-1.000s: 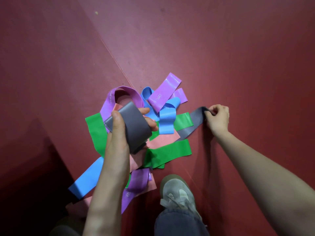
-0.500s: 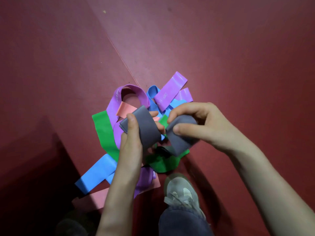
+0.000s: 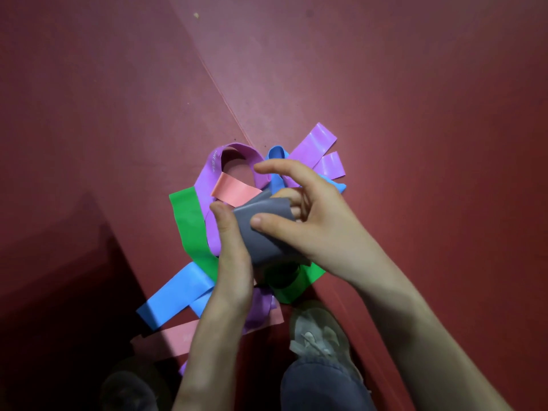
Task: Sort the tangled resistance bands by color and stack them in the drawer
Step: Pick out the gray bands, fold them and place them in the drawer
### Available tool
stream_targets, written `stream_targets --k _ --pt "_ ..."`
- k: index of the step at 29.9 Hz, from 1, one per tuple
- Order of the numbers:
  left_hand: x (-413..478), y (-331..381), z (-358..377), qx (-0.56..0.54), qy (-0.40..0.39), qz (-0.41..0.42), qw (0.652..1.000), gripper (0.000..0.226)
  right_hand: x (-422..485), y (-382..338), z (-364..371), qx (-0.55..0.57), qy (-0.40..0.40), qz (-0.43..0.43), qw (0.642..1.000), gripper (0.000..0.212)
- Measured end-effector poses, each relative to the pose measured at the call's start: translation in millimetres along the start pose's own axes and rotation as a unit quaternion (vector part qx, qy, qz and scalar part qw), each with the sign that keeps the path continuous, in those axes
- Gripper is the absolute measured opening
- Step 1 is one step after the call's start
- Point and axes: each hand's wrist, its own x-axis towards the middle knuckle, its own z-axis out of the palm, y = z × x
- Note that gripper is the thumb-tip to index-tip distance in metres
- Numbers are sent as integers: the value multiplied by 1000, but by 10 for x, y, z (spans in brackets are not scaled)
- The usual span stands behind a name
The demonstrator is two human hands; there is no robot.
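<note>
1. Nearest the camera, my trouser leg (image 3: pixel 320 387) and grey shoe (image 3: pixel 321 330) sit at 6 o'clock from the heap of bands.
2. My left hand (image 3: pixel 234 259) rises from 7 o'clock and is clamped on the grey band (image 3: pixel 261 232), thumb pressed to its left edge and fingers wrapped behind it.
3. My right hand (image 3: pixel 326 229) reaches in from 4 o'clock and pinches the same band. The thumb lies flat on its face, the middle fingers tuck behind its top fold, and the index finger arches free above.
4. The grey band, folded into a short wad, is held between both hands over the middle of the heap.
5. On the floor below, a blue band (image 3: pixel 175 295) fans out at 8 o'clock and a pink band (image 3: pixel 178 336) lies at 7 o'clock. A green loop (image 3: pixel 299 280) shows at 5 o'clock under my right wrist.
6. Farther out, a green band (image 3: pixel 189 223) lies at 9 o'clock beside a purple loop (image 3: pixel 213 179) at 11 o'clock, with a pink strip (image 3: pixel 234 191) across the loop's opening.
7. A blue loop (image 3: pixel 277 152) stands at 12 o'clock and two purple strips (image 3: pixel 314 146) point to 1 o'clock.
8. Beyond, a seam (image 3: pixel 219 90) in the red floor mat (image 3: pixel 415 84) runs away toward 11 o'clock.
</note>
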Motion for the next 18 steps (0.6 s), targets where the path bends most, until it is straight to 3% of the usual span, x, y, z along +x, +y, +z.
stream_targets --k 5,9,12,14,15,16,17,18 --pt "30 -98 -73 66 -13 10 998 41 -1 33 79 -77 50 -16 996 52" --pt "45 -106 -106 63 -45 20 997 41 -34 15 49 -184 78 -76 977 79" --pt "43 -100 -154 62 -53 1 997 48 -20 -4 19 -355 104 -123 921 84" --pt "53 -87 -200 85 -45 -2 995 52 1 12 -13 -459 149 -114 869 87" --pt "54 -75 -225 106 -59 5 993 52 -11 15 -26 -477 150 -89 861 90" --pt "50 -46 -224 116 -71 14 991 50 36 90 -38 -458 138 -57 876 91" --pt "43 -22 -228 120 -89 28 988 52 57 164 -54 -392 102 -9 914 89" --pt "40 2 -221 124 -106 33 986 51 82 199 -55 -260 60 39 963 80"
